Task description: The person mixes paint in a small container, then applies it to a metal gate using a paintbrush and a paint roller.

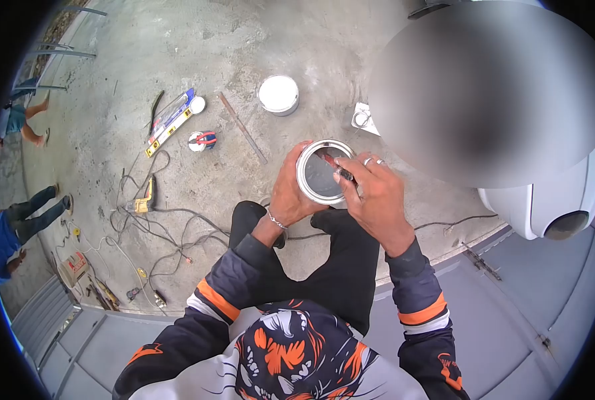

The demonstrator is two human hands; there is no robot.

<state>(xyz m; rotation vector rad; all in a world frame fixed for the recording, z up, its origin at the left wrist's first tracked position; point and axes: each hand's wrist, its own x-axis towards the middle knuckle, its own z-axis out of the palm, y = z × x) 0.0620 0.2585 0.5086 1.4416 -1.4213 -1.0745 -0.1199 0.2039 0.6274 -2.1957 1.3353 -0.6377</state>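
My left hand (292,185) is wrapped round the side of an open metal paint can (302,175), holding it over my lap. Grey paint (319,181) shows inside the can. Pinched in my right hand (379,199) is a small tool with a dark handle (344,175) and a red part (329,159). It reaches over the rim into the can, and I cannot make out its far end. Rings are on the fingers of my right hand, which rests by the can's right rim.
A white-lidded bucket (279,93), a rusty metal bar (241,127), a spirit level (171,130), a small tub with red-handled pliers (203,140) and a yellow power tool (144,199) lie on the concrete. Tangled cables (171,227) run left. Two people (17,240) are at far left.
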